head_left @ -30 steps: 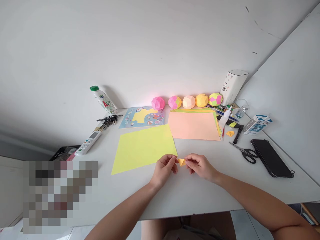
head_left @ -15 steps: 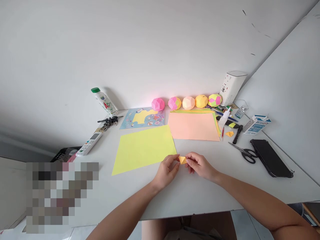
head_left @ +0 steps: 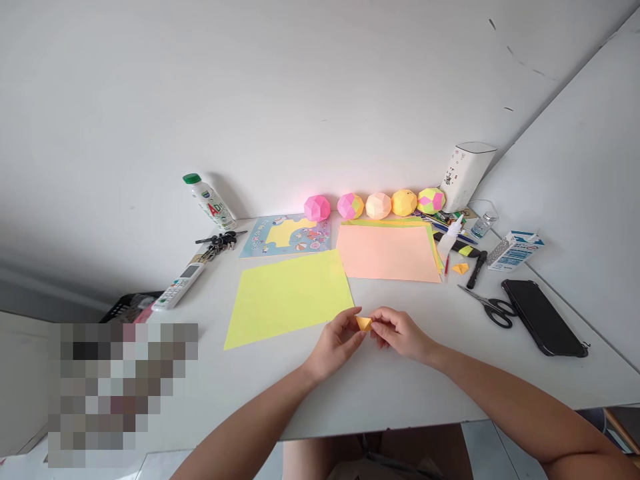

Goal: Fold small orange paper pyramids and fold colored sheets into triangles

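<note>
Between my hands is a small folded piece of orange paper (head_left: 364, 323), pointed at the bottom with a flat upper edge. My left hand (head_left: 336, 343) grips its left side between thumb and fingers. From the right, my right hand (head_left: 400, 332) pinches the other side, its lower fingers curled beneath. Just beyond my left hand lies a yellow paper sheet (head_left: 290, 297). A second orange folded piece (head_left: 461, 268) rests on the table to the right, beside a red-tipped pen (head_left: 447, 267).
Scissors (head_left: 493, 307) and a black phone (head_left: 543, 317) lie right. A glue bottle (head_left: 450, 237) and milk carton (head_left: 515, 251) stand behind them. Several faceted paper balls (head_left: 379, 206) line the wall behind a peach sheet (head_left: 387, 252). A remote (head_left: 179, 287) and keys (head_left: 219, 243) lie left.
The folded orange paper has tilted slightly and shifted a little left between my fingers. My left thumb has moved up along its lower edge. Other things stay put.
</note>
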Action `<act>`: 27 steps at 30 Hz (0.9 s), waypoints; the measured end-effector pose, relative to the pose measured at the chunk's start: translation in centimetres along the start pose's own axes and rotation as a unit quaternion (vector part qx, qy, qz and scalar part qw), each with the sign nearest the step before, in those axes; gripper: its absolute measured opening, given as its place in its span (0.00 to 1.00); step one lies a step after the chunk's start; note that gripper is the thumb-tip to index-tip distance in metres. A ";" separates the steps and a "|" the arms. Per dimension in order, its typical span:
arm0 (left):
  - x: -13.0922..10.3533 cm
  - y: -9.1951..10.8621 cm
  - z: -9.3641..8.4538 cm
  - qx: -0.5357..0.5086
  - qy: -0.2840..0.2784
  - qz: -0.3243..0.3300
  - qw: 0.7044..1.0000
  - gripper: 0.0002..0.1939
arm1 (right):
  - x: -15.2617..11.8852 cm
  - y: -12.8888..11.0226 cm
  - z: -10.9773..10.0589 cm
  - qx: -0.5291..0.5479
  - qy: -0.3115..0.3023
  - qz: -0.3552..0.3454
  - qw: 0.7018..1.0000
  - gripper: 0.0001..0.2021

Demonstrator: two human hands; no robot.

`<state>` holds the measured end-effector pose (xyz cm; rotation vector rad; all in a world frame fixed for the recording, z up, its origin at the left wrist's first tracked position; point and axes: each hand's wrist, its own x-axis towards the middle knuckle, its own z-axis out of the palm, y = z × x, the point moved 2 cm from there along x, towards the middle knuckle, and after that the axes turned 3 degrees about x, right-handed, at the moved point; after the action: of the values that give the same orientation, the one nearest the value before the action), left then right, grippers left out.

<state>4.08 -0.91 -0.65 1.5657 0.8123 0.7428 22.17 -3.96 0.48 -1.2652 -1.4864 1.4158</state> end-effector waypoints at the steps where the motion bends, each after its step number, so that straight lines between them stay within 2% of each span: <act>1: 0.0 0.1 0.1 -0.009 -0.004 -0.006 1.000 0.26 | 0.0 0.0 0.0 -0.003 -0.001 -0.003 1.000 0.16; 7: 0.0 0.8 0.2 -0.040 -0.013 -0.036 0.998 0.23 | -0.1 -0.2 0.2 -0.009 -0.013 -0.032 0.999 0.14; 13: 0.0 0.4 0.0 -0.033 0.006 -0.059 0.998 0.22 | -0.3 -0.6 0.5 -0.021 -0.016 -0.042 0.999 0.14; 15: 0.0 0.3 0.0 -0.028 0.008 -0.065 0.997 0.22 | -0.2 -0.6 0.5 -0.045 -0.016 -0.054 0.997 0.14; 17: 0.0 0.4 -0.1 -0.025 0.007 -0.069 0.997 0.22 | 0.0 -0.7 -0.4 -0.118 0.011 -0.089 0.989 0.13; 19: 0.0 0.6 -0.1 -0.022 0.007 -0.071 0.997 0.22 | 0.4 -1.0 -2.5 -0.254 0.094 -0.133 0.953 0.11; 20: 0.0 0.6 -0.1 -0.021 0.007 -0.071 0.997 0.22 | 0.6 -1.1 -3.9 -0.337 0.157 -0.147 0.917 0.11; 21: -0.1 0.7 -0.1 -0.020 0.007 -0.071 0.997 0.22 | 0.7 -1.3 -5.7 -0.422 0.242 -0.142 0.862 0.12; 22: -0.1 0.8 -0.1 -0.019 0.007 -0.069 0.997 0.22 | 0.9 -1.3 -7.4 -0.447 0.286 -0.127 0.838 0.12; 25: -0.4 1.0 0.3 -0.010 0.004 -0.060 0.998 0.22 | 1.3 -0.9 -12.4 -0.495 0.363 -0.082 0.785 0.12; 27: -0.5 1.3 0.5 0.001 0.005 -0.046 0.999 0.22 | 1.4 -0.3 -14.7 -0.526 0.391 -0.043 0.754 0.13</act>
<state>4.33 -1.72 0.61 1.5169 0.8855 0.6837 35.74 1.54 2.68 -2.0238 -1.6368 -0.2612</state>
